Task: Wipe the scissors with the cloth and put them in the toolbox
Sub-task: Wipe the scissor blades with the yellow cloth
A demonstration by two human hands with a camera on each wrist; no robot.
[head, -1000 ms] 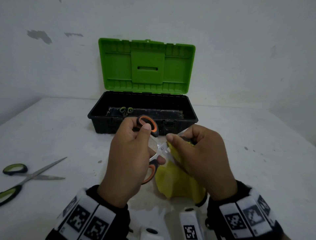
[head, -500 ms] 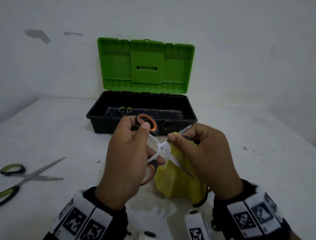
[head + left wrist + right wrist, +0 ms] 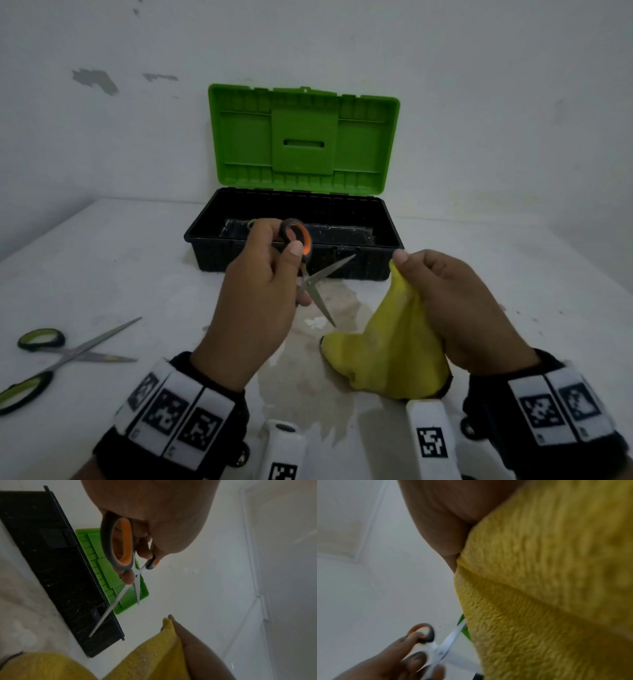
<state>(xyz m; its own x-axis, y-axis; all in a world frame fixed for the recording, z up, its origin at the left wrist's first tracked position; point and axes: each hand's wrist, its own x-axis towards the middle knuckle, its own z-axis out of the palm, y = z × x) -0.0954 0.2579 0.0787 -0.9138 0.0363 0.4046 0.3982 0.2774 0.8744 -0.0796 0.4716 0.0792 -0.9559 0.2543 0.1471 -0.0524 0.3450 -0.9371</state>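
My left hand grips the orange-and-grey scissors by their handles, blades spread apart, in front of the toolbox. In the left wrist view the scissors point down past the box. To their right, my right hand pinches the yellow cloth, which hangs down to the table and is apart from the blades. The cloth fills the right wrist view, with the scissors at the lower left. The black toolbox stands open, its green lid upright against the wall.
A second pair of scissors, green-handled and spread wide, lies on the white table at the far left. A wet stain spreads on the table between my hands. A green-handled tool lies inside the toolbox. White wall behind.
My right hand has pulled the cloth off the blades and moved right. My left hand has lifted the scissors slightly toward the toolbox, so the blades are bare.
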